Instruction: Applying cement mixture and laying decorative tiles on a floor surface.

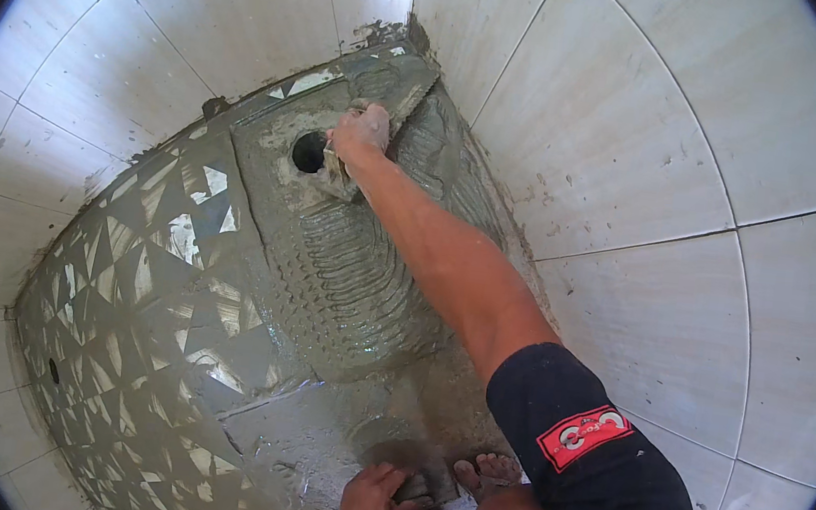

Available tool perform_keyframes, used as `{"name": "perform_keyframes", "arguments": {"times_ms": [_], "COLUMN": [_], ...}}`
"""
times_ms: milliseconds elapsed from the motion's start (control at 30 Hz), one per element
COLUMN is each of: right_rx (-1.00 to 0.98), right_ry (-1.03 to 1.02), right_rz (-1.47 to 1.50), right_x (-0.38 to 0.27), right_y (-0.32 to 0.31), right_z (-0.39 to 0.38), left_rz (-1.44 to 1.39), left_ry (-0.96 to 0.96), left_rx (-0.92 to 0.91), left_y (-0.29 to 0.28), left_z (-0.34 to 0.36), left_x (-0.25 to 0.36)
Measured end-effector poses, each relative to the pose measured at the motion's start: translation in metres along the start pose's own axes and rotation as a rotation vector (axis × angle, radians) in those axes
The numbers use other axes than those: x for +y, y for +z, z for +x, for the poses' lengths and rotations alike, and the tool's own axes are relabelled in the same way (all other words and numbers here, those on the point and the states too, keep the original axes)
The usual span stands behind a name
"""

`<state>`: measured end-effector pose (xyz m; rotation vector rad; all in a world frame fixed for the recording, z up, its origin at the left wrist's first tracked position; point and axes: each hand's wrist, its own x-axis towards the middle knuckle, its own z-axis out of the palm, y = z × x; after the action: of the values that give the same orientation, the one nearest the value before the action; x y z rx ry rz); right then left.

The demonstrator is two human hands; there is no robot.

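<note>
Far off at the upper middle, my right hand (364, 131) is closed on a flat trowel, its blade (417, 103) coated in grey mortar and partly hidden behind the fingers. Right beside this hand lies a round dark drain hole (309, 152) in the mortared floor. Wet mortar (355, 279) with combed ridges spreads nearer to me, under my outstretched forearm. My left hand (372, 501) is low by my feet, fingers curled next to a dark grey piece (414, 485); what they grip is hidden.
Patterned floor tiles (144, 275) smeared with grey mortar cover the left side. Pale wall tiles (225, 3) rise at the back left, and more wall tiles (621, 148) stand close on the right. My bare foot (489, 474) is on the wet floor near the bottom.
</note>
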<state>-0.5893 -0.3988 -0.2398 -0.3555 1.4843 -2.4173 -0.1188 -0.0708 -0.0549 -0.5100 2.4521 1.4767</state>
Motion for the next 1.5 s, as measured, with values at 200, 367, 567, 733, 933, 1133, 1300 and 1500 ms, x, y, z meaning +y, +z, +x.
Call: {"name": "perform_keyframes", "arguments": {"times_ms": [200, 367, 567, 733, 933, 1133, 1300, 1500], "right_rx": [-0.06, -0.106, -0.078, -0.085, -0.119, -0.363, -0.375, -0.777], "right_ry": [0.482, 0.397, 0.422, 0.547, 0.541, 0.165, 0.568, 0.731], "right_rz": [-0.688, -0.663, -0.583, -0.447, -0.604, -1.035, -0.995, -1.02], "right_x": [-0.06, -0.091, -0.141, -0.186, -0.217, -0.204, -0.21, -0.208], "right_y": [0.084, 0.049, -0.011, -0.052, -0.122, -0.161, -0.136, -0.113], "right_z": [-0.121, -0.142, -0.193, -0.239, -0.262, -0.194, -0.157, -0.201], "left_rz": [-0.009, 0.066, 0.082, 0.114, 0.153, 0.198, 0.185, 0.186], "left_ry": [-0.185, -0.119, -0.077, -0.041, -0.062, -0.041, -0.129, -0.159], "left_rx": [0.067, 0.095, 0.061, 0.098, 0.124, 0.205, 0.14, 0.16], "left_y": [-0.021, -0.011, -0.015, -0.01, -0.011, -0.011, -0.014, -0.013], "left_z": [-0.036, -0.039, -0.033, -0.045, -0.058, -0.07, -0.075, -0.081], "left_x": [-0.006, -0.006, 0.011, 0.016, 0.023, 0.027, 0.031, 0.031]}}
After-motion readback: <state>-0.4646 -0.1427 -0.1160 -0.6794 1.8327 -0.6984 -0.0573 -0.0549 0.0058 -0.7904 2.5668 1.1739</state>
